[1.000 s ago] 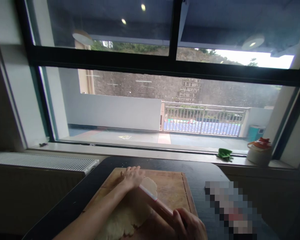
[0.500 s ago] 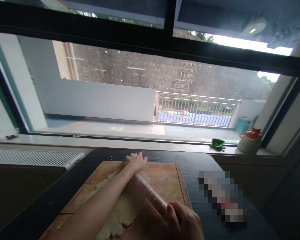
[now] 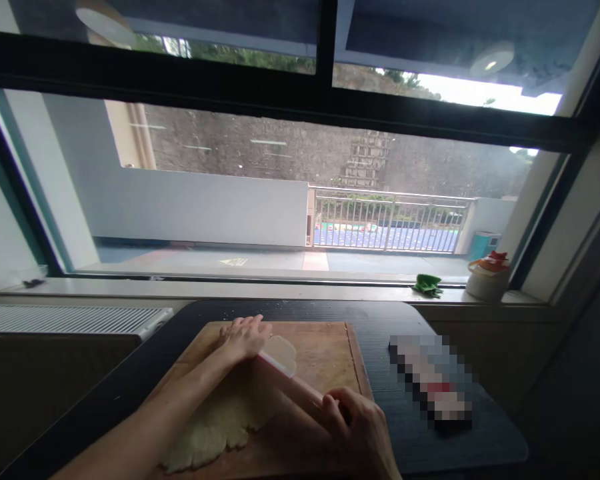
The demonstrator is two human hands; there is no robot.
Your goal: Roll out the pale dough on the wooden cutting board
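Note:
A rolling pin (image 3: 293,383), translucent and pinkish, lies slantwise across a flat sheet of dough (image 3: 217,423) with ragged edges. My left hand (image 3: 247,335) is closed over the pin's far end, fingers pointing away from me. Nearer to me, my right hand (image 3: 355,417) wraps round the other end, at the right side of the dough. Under it all is a wooden cutting board (image 3: 323,343). My left forearm hides part of the dough, and a small lobe of it shows beyond the pin.
The board rests on a dark table (image 3: 380,327). A blurred-out object (image 3: 433,383) lies to its right. On the window sill stand a green crumpled thing (image 3: 427,285) and a pale jug with an orange top (image 3: 487,277). A white radiator (image 3: 75,320) is at left.
Both hands and the rolling pin have shifted left over the dough, the left hand most. The camera view has tilted slightly upward.

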